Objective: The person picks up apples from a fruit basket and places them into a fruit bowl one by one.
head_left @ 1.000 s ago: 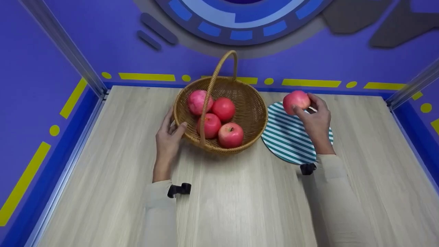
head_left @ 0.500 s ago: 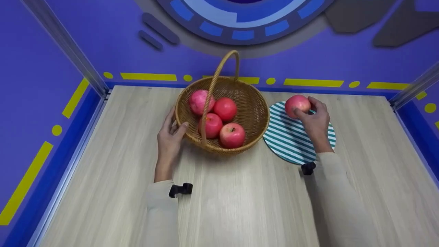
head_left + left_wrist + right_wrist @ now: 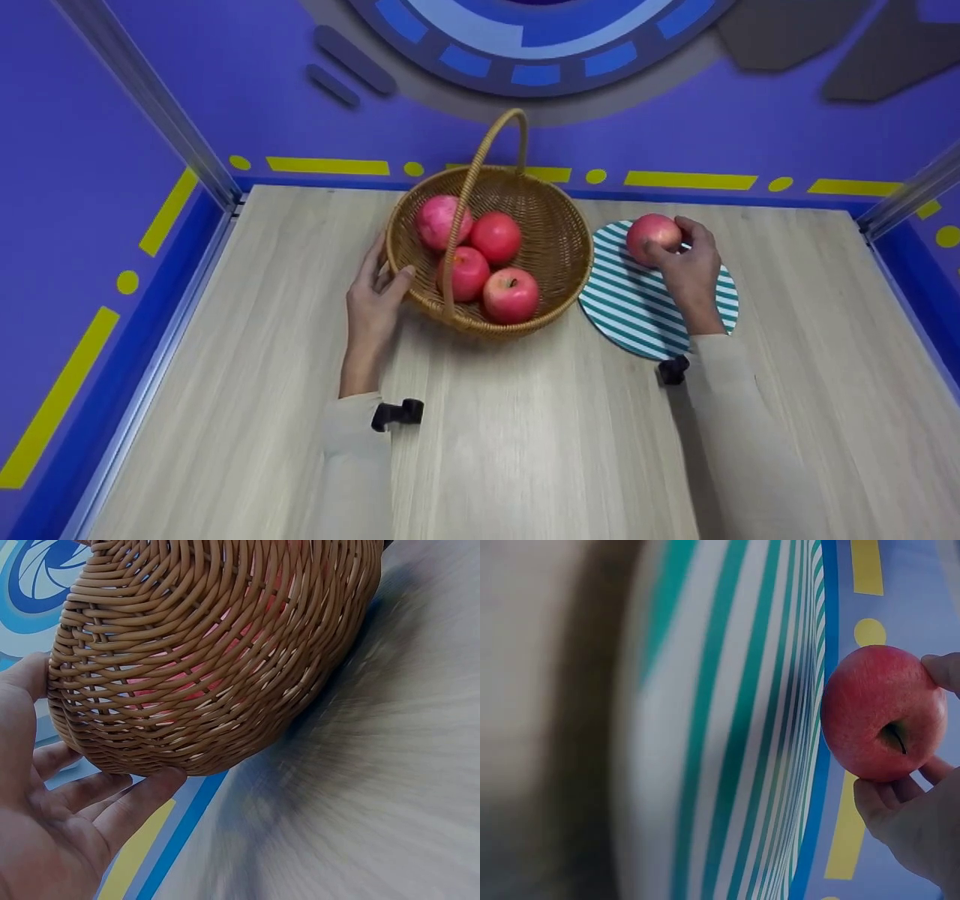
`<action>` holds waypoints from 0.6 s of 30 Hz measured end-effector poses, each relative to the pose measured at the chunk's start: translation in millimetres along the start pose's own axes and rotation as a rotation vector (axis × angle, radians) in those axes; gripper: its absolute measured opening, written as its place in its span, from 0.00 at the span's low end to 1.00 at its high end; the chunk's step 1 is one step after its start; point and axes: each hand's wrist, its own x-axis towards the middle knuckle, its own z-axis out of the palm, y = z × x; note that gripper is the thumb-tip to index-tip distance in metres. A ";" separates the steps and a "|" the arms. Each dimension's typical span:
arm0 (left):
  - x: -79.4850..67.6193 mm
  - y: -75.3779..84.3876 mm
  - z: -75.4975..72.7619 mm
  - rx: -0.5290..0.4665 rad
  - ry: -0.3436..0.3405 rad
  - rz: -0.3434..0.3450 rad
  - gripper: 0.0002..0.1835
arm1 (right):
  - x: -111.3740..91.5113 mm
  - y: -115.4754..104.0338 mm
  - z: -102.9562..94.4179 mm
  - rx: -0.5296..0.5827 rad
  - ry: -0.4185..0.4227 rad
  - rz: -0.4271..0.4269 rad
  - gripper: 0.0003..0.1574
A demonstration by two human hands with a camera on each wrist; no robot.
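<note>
Red and lightly streaked, the apple point(image 3: 652, 231) hangs in the person's right hand point(image 3: 693, 276) over the far part of a striped round mat point(image 3: 636, 319). From where I stand, thumb and fingers pinch it from opposite sides; it looks to be just above the stripes, though I can't swear to the gap.

I'd judge it firm and fairly light, stiff enough for a fingertip pinch, yet apt to bruise if dropped or squeezed hard. Its smooth skin may slip, and its round body would roll if let go carelessly. The widest part of its sides is the place to hold; the stem in its hollow looks too thin to trust.

Beside the mat, the left hand point(image 3: 373, 311) holds the wicker basket point(image 3: 553, 236) by its side, thumb over the rim and fingers against the outer weave. Four more apples point(image 3: 511, 295) sit inside, bunched toward that hand, so I'd expect the weight there. The weave should give slightly; rim or arched handle point(image 3: 481, 161) seems the surest grip.
</note>
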 end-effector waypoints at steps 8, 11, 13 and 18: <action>1.1 -2.3 0.4 -0.055 0.001 0.005 0.38 | -0.9 0.8 0.8 -0.035 0.014 -0.005 0.50; 1.3 -3.4 0.6 -0.061 0.000 0.006 0.38 | -0.6 -0.3 1.7 -0.052 0.005 0.007 0.51; 1.2 -3.9 0.5 -0.058 -0.001 0.006 0.38 | -0.3 -0.9 2.1 -0.061 -0.001 0.016 0.52; 1.5 -3.3 0.6 -0.045 -0.001 0.013 0.38 | 1.8 -1.3 2.5 -0.081 0.005 0.015 0.52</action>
